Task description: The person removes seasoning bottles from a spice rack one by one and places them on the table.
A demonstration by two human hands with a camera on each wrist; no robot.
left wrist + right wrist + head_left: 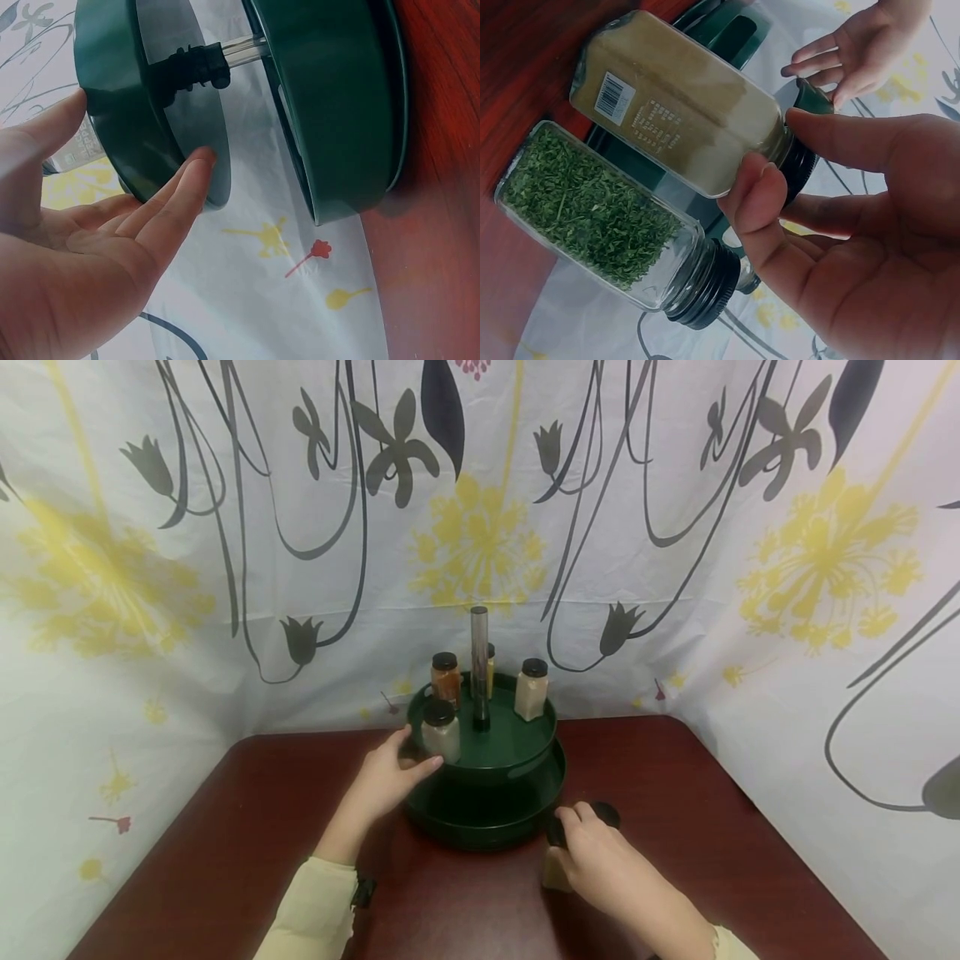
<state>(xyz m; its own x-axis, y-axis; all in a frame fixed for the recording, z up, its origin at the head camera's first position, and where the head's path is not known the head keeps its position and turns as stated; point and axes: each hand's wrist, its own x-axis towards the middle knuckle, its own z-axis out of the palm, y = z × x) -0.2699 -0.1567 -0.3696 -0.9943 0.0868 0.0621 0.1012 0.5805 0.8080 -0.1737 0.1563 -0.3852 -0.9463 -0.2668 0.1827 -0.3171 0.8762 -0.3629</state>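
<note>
A two-tier green turntable rack stands on the table, with a metal post (480,652) in its middle. My left hand (386,777) holds the rim of the upper tray (112,120), thumb at the wall and fingers reaching underneath. Right by that hand is a jar of pale contents (441,739) with a black lid. My right hand (862,217) pinches the black lid (801,165) of a clear jar of tan powder (682,97), in front of the rack's right side. Close beside that jar stands one of green dried herbs (592,214), mostly hidden by the hand in the head view.
Toward the back of the upper tray are an orange-red spice jar (446,683), a beige jar (532,693) and a yellowish one partly behind the post. Below is the lower tray (480,835). A patterned curtain (480,527) hangs behind the dark red table (315,785).
</note>
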